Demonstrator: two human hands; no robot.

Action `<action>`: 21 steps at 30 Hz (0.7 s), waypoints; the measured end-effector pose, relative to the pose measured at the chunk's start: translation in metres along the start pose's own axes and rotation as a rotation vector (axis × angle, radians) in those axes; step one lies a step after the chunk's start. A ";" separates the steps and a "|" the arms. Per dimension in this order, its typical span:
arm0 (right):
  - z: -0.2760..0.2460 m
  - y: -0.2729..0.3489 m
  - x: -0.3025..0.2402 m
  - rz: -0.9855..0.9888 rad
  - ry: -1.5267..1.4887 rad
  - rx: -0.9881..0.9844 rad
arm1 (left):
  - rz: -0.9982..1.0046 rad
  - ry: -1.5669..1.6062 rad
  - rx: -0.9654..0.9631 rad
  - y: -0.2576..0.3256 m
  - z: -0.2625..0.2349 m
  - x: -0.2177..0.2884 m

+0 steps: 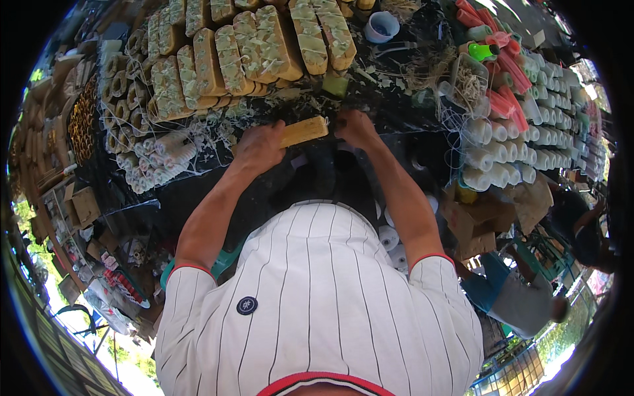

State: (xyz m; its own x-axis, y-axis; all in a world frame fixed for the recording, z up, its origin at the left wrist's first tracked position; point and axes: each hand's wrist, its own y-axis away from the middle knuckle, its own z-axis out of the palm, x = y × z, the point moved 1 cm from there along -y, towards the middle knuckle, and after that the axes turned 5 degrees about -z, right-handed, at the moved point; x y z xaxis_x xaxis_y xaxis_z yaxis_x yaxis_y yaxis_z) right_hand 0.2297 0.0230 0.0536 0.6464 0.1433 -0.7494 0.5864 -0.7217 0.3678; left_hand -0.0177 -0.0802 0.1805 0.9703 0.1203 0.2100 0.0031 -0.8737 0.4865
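My left hand [260, 148] is closed around one end of a yellow-tan rectangular block [305, 132], held level over the near edge of the table. The block's other end points right, with a few thin pale strands at its corner. Just beyond that end is my right hand [356, 128], its fingers curled together. Whatever they pinch, if anything, is too small to make out. Behind my hands, rows of similar tan blocks [277, 43] lie stacked, their upper faces covered in pale green, leaf-like pieces. A small greenish block [335, 85] sits on the dark sheet between the stack and my right hand.
A white tub [382, 28] stands at the back. On the right are a clear container [467, 81] of tan shreds, a green bottle [483, 51], pink plastic rolls [508, 66] and rows of white rolls [502, 155]. Bundled white rolls [158, 158] lie left. Another person [518, 297] is at lower right.
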 end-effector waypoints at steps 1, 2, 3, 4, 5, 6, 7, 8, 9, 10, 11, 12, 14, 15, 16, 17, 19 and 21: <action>-0.001 0.003 0.007 0.011 -0.057 -0.020 | 0.006 0.012 0.005 -0.001 0.003 0.000; -0.004 0.007 0.016 0.108 -0.173 -0.071 | 0.012 0.024 0.010 -0.001 0.005 0.000; -0.010 0.012 0.013 0.205 -0.287 -0.135 | 0.006 0.041 0.011 0.001 0.009 -0.003; -0.014 0.018 0.009 0.296 -0.396 -0.194 | 0.006 0.044 0.017 0.002 0.010 -0.004; -0.013 0.026 0.005 0.333 -0.636 -0.152 | 0.005 0.047 0.024 0.002 0.011 -0.004; -0.014 0.036 0.000 0.367 -0.872 -0.104 | 0.006 0.052 0.034 0.002 0.011 -0.003; -0.013 0.046 -0.004 0.399 -1.109 -0.051 | -0.001 0.052 0.027 0.002 0.012 -0.003; -0.009 0.054 -0.009 0.380 -1.119 -0.031 | -0.009 0.052 0.020 0.002 0.014 -0.003; -0.003 0.063 -0.016 0.362 -1.129 -0.011 | -0.016 0.052 0.011 0.003 0.016 -0.002; 0.001 0.066 -0.021 0.344 -1.140 0.009 | -0.007 0.050 0.024 0.003 0.018 -0.002; -0.001 0.065 -0.024 0.306 -0.880 0.026 | 0.002 0.049 0.037 0.003 0.019 -0.003; -0.010 0.063 -0.034 0.264 -0.621 0.038 | 0.007 0.048 0.050 0.003 0.021 -0.003; -0.023 0.065 -0.065 0.215 -0.295 0.082 | 0.004 0.064 0.048 0.005 0.017 -0.003; -0.030 0.064 -0.088 0.208 -0.223 0.122 | 0.009 0.072 0.050 0.007 0.015 -0.002; -0.036 0.059 -0.108 0.189 -0.151 0.167 | 0.012 0.065 0.071 0.007 0.014 -0.001; -0.038 0.059 -0.121 0.182 -0.154 0.179 | 0.014 0.059 0.092 0.009 0.014 0.000; -0.035 0.070 -0.142 0.183 -0.163 0.187 | 0.021 0.071 0.126 0.014 0.020 0.000; -0.035 0.068 -0.160 0.107 -0.067 0.166 | 0.043 0.098 0.172 0.010 0.023 -0.003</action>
State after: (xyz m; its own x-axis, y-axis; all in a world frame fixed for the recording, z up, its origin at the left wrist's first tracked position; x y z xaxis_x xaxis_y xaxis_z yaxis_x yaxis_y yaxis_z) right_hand 0.1832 -0.0254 0.2180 0.6637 0.0185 -0.7477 0.4242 -0.8327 0.3559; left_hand -0.0153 -0.0997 0.1651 0.9424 0.1190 0.3127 0.0116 -0.9456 0.3250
